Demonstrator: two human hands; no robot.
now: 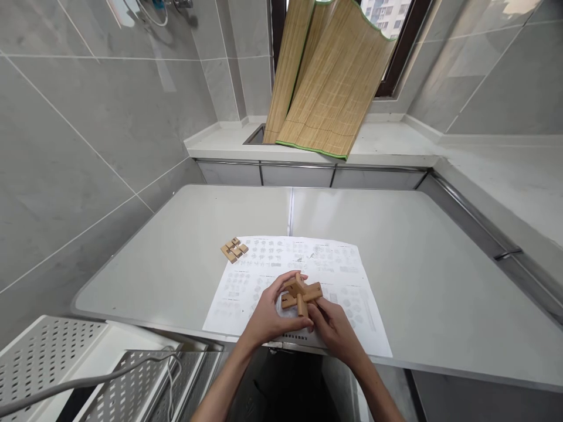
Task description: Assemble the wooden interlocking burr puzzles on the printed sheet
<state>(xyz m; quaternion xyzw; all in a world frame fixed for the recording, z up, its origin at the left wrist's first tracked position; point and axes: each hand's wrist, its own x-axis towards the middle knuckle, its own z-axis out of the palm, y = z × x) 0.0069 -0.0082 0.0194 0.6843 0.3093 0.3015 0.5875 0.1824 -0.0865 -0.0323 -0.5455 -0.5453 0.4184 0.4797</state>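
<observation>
Both my hands hold a partly built wooden burr puzzle [302, 293] of crossed notched sticks just above a printed instruction sheet [347, 275]. My left hand [269, 313] wraps its fingers round the puzzle's left side. My right hand [333, 327] grips it from below and the right. Several loose wooden puzzle pieces [234, 249] lie together on the table beside the sheet's far left corner, a hand's length beyond my left hand.
The grey table [440, 264] stands before a white counter [387, 149] with a bamboo mat [332, 88] leaning at the window. Tiled walls rise on both sides. A perforated white metal rack [44, 357] and a grey cable [109, 375] sit at the lower left.
</observation>
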